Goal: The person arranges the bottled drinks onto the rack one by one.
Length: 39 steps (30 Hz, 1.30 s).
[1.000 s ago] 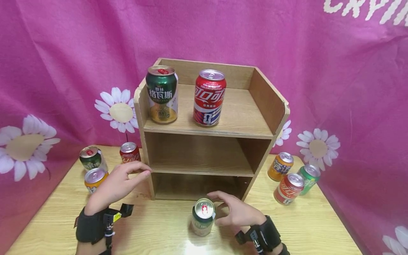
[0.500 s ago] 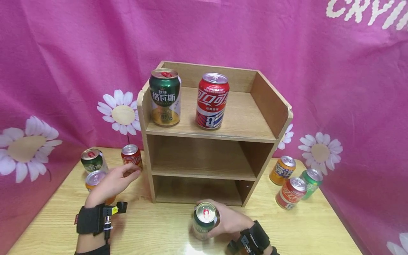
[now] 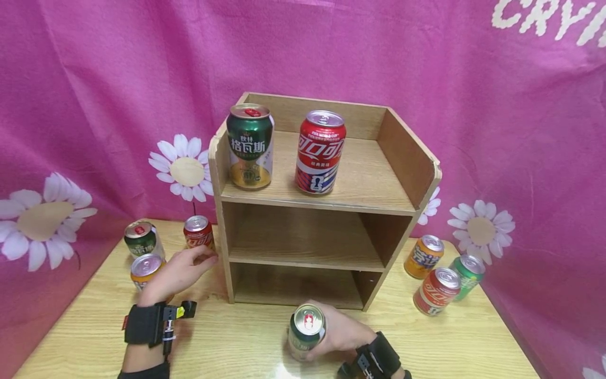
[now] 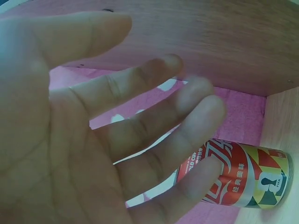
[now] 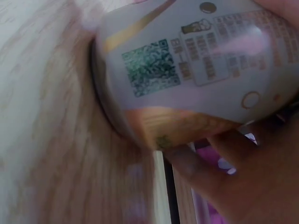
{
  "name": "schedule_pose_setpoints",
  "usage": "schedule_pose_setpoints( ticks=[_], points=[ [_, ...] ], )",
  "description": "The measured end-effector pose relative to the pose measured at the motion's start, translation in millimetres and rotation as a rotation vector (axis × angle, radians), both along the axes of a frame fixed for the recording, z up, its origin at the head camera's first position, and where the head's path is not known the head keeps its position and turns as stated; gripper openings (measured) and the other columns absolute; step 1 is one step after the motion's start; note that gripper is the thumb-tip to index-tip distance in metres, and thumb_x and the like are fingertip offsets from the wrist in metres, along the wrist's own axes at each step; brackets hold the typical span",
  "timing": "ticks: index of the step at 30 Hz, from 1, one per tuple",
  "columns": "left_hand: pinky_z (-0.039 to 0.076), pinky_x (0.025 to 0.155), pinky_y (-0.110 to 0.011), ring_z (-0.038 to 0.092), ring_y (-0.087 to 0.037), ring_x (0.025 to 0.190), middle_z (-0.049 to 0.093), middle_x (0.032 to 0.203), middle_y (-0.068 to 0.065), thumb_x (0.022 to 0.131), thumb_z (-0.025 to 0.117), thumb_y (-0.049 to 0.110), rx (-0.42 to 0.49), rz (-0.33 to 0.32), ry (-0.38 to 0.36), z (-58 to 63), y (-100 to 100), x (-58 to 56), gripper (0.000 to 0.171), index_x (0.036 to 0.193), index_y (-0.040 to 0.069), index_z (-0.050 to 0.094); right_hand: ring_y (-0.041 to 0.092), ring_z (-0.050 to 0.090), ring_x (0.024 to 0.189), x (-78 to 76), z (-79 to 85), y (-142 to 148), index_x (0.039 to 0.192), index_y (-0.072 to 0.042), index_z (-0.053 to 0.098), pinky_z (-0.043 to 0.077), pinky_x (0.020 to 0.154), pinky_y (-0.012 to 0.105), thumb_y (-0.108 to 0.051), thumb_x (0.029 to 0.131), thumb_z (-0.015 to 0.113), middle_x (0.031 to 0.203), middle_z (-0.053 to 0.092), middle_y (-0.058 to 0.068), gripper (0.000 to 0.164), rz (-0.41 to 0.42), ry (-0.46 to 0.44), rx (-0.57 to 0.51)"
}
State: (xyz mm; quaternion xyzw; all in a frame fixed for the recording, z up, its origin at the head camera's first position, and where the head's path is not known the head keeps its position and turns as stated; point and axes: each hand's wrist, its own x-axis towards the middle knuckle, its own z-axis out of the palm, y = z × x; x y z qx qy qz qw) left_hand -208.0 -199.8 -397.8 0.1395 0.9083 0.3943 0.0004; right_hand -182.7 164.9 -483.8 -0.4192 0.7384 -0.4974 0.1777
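My right hand (image 3: 344, 329) grips a green drink can (image 3: 303, 339) that stands upright on the table in front of the shelf unit, its fingers behind it and thumb in front. In the right wrist view the can (image 5: 196, 60) shows a pale side with a QR code, fingers (image 5: 196, 163) along its lower edge. Over the table left of the unit hovers my left hand (image 3: 177, 273), fingers loosely bent around nothing. Just beyond it stands a red cola can (image 3: 198, 231). The left wrist view shows that palm (image 4: 84, 140) spread, with the cola can (image 4: 238, 175) behind the fingertips.
A wooden shelf unit (image 3: 307, 263) stands mid-table. On its top are a green-gold can (image 3: 250, 147) and a red cola can (image 3: 321, 152). Green (image 3: 142, 241) and orange (image 3: 145, 268) cans stand left; orange (image 3: 423, 257), red (image 3: 436, 292) and green (image 3: 468, 276) cans right.
My right hand has moved left and closed its fingers round the green can, which stays on the table. The left hand has drawn slightly back from the shelf unit's side. The head view has shifted a little.
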Motion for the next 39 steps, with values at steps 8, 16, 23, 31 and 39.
schedule_pose_setpoints(
  ticks=[8, 16, 23, 31, 39],
  points=[
    [0.048, 0.082, -0.046, 0.059, -0.029, 0.101, 0.064, 0.109, -0.013, 0.096, 0.054, 0.026, -0.014, 0.002, -0.033, 0.5, 2, -0.3, 0.032, 0.116, 0.001, 0.060, 0.013, 0.060, 0.102, 3.3, -4.8, -5, 0.119, -0.020, 0.051, 0.046, 0.092, 0.032, -0.016, 0.063, 0.088, 0.110, 0.061, -0.005, 0.067, -0.081, 0.075, -0.002],
    [0.048, 0.083, -0.047, 0.058, -0.031, 0.104, 0.063, 0.112, -0.015, 0.097, 0.054, 0.029, -0.020, 0.011, -0.037, 1.2, 1, 2.7, 0.036, 0.119, 0.001, 0.059, 0.012, 0.062, 0.096, 8.4, -2.2, -9, 0.117, -0.021, 0.053, 0.050, 0.085, 0.032, -0.024, 0.063, 0.088, 0.104, 0.064, -0.006, 0.065, -0.216, 0.106, -0.011],
    [0.048, 0.081, -0.046, 0.058, -0.030, 0.102, 0.064, 0.110, -0.014, 0.097, 0.054, 0.028, -0.027, 0.014, -0.032, 2.6, 0, 2.3, 0.033, 0.117, 0.002, 0.060, 0.011, 0.063, 0.090, 13.6, 16.9, -10, 0.117, -0.021, 0.053, 0.051, 0.081, 0.031, -0.023, 0.063, 0.087, 0.099, 0.065, -0.009, 0.064, -0.377, 0.233, -0.055],
    [0.049, 0.078, -0.043, 0.059, -0.029, 0.100, 0.065, 0.108, -0.014, 0.096, 0.055, 0.025, -0.036, 0.011, -0.015, 1.7, -1, 3.7, 0.029, 0.113, 0.003, 0.062, 0.014, 0.064, 0.086, 18.1, 36.3, -4, 0.116, -0.009, 0.053, 0.053, 0.074, 0.032, -0.008, 0.059, 0.087, 0.097, 0.066, 0.000, 0.067, -0.514, 0.273, -0.143],
    [0.049, 0.081, -0.046, 0.060, -0.032, 0.102, 0.065, 0.109, -0.015, 0.096, 0.056, 0.025, -0.027, -0.009, -0.021, 2.0, 0, 2.4, 0.030, 0.114, 0.002, 0.061, 0.015, 0.064, 0.086, 21.3, 68.0, 8, 0.116, -0.010, 0.053, 0.053, 0.074, 0.033, -0.013, 0.063, 0.087, 0.099, 0.066, 0.001, 0.063, -0.575, 0.310, -0.170]
  ],
)
